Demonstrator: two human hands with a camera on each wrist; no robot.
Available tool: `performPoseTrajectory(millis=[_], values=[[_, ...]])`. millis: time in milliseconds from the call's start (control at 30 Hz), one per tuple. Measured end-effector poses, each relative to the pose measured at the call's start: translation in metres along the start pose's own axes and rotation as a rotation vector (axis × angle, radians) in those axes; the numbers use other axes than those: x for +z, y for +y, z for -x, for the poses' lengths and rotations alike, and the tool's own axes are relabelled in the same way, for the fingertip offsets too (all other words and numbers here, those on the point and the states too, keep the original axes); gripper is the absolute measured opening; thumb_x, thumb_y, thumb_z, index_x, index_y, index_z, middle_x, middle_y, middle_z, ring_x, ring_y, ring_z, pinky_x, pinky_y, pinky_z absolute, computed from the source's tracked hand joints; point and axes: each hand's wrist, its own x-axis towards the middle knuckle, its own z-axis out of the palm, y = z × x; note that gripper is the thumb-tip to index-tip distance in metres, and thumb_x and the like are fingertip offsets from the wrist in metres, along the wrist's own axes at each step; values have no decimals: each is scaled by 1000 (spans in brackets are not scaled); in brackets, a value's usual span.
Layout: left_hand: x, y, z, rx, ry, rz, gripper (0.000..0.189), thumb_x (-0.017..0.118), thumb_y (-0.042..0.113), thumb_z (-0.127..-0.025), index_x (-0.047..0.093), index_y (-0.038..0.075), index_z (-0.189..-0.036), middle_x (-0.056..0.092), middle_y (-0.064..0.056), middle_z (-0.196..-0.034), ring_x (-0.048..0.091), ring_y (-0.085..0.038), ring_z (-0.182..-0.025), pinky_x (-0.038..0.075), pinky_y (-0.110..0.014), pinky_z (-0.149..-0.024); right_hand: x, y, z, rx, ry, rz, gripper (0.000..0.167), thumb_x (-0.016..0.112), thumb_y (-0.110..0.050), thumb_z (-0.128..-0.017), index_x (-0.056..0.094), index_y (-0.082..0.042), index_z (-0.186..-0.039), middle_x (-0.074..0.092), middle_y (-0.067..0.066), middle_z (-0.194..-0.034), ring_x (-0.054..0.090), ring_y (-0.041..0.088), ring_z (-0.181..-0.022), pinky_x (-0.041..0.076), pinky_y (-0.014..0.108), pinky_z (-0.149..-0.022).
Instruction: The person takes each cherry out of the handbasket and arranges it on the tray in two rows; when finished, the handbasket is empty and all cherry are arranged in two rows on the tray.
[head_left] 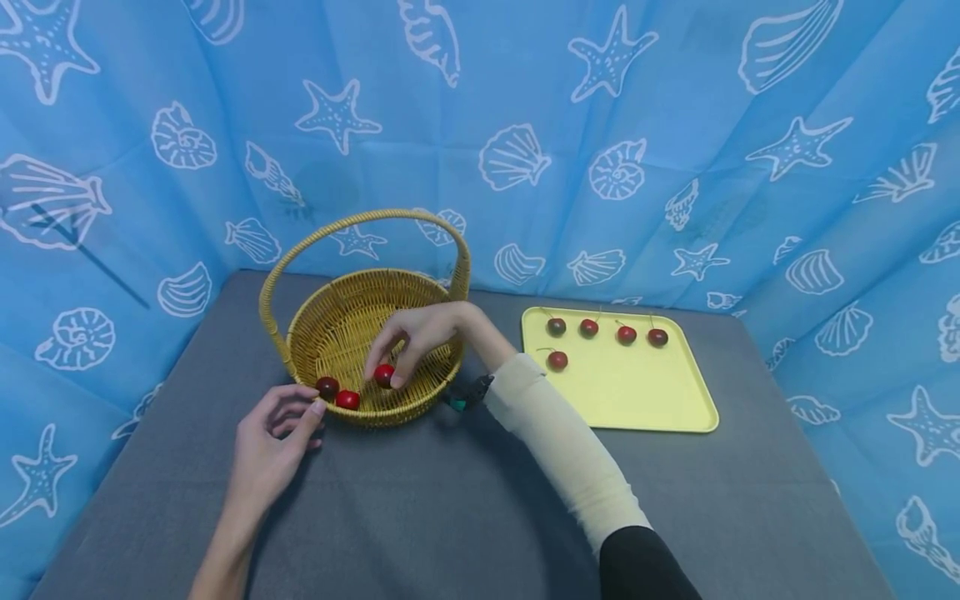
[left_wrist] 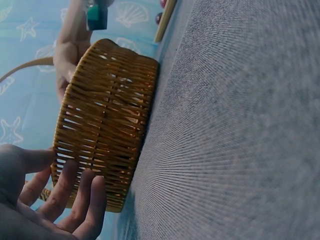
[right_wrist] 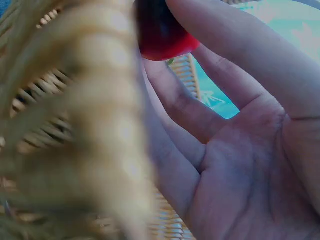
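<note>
"The black sleeve [head_left: 645, 567] is closest to us, on the right arm [head_left: 570, 458]. What's behind?"

"A blue curtain [head_left: 450, 108] printed with shells and starfish, then the grey table [head_left: 420, 517]."

"And on that?"

"The basket [head_left: 375, 293] stands left of centre, its handle [head_left: 405, 214] arching over it. The yellow tray [head_left: 630, 392] lies to its right, apart from it."

"How are the hands?"

"The left hand [head_left: 276, 437] pinches the basket's near-left rim. The right hand [head_left: 426, 327] comes in over the right side, thumb and fingertips closed on the held cherry [head_left: 384, 375]."

"Where is that cherry, exactly?"

"Inside the rim, in the basket's near half. I'd say everything turns on that. The right hand has it; the left is farther off, to its left. It's round, so there's no long axis to line up. Whether it touches wicker, I can't tell."

"Any others?"

"A dark cherry [head_left: 327, 387] and a red cherry [head_left: 347, 400] sit just left of it. Five tray cherries [head_left: 588, 328]: four along the far edge, one nearer."
</note>
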Motion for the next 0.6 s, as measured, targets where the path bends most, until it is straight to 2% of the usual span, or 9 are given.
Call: performPoseTrajectory(millis=[267,400,500,600], values=[[0,0,0,7,1,-7,28,70,23,-108,65,5,-129,78,-16,-106,78,-11,-84,69,-24,-69,-1,-4,38,8,105,-56,36,80,-8,-97,76,-10,-133,73,6,-140,73,17,-98,65,33,-92],[0,0,-1,5,3,0,28,71,23,-108,65,4,-128,78,-13,-104,78,-12,-84,69,-25,-69,-1,-6,60,-1,146,-64,37,80,-9,-98,75,-9,-135,72,15,-141,74,21,-88,62,30,-81],[0,0,-1,0,5,2,28,71,22,-108,65,5,-128,78,-14,-105,78,-12,-84,69,-25,-69,-2,-9,78,-23,181,-36,37,79,-8,-99,74,-6,-136,73,19,-137,75,19,-89,64,31,-83],[1,1,-1,-4,9,-6,28,71,23,-107,65,6,-128,77,-16,-108,78,-12,-83,69,-24,-69,-2,-10,98,-31,230,-10,38,79,-7,-98,73,-5,-136,76,14,-126,75,16,-92,67,34,-89]])
